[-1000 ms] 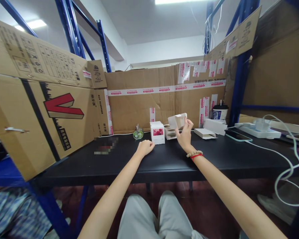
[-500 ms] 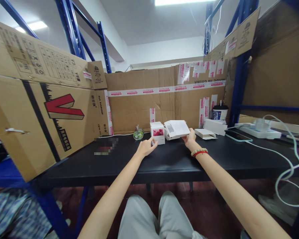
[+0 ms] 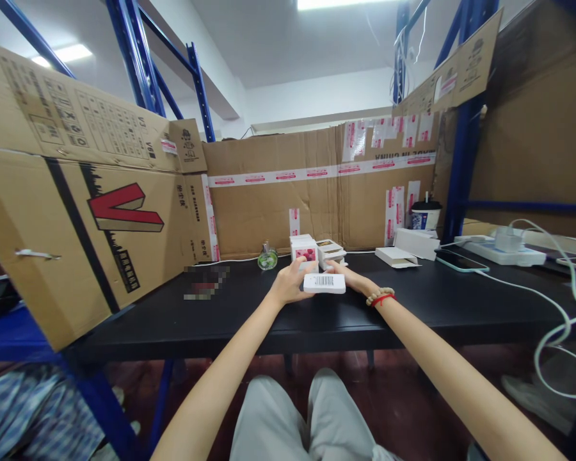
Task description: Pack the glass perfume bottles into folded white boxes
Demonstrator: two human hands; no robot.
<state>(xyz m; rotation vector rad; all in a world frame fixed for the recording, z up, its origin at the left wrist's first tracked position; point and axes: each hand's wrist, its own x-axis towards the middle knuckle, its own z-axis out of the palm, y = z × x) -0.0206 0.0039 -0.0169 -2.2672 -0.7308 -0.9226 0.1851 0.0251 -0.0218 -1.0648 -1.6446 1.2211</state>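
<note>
A small white carton with a barcode [image 3: 324,283] is held low over the black table [image 3: 249,314], its barcode face toward me. My left hand [image 3: 290,283] grips its left end with fingers curled. My right hand [image 3: 349,276] holds its right end from behind; a bead bracelet and red string circle that wrist. Just behind stands a white box with a pink picture [image 3: 304,250], and beside it a stack of flat white cartons [image 3: 331,250]. A small green glass bottle [image 3: 267,258] sits left of them.
Cardboard sheets wall the table at the left [image 3: 91,211] and back [image 3: 317,192]. To the right lie flat white boxes [image 3: 403,251], a lidded cup [image 3: 425,216], a phone [image 3: 456,260], a power strip [image 3: 496,251] with a white cable [image 3: 557,307]. Blue rack posts [image 3: 461,128] stand at the sides.
My right hand brought the white carton down from the stack toward me, turning it flat. My left hand, resting closed on the table, rose and took hold of its left end.
</note>
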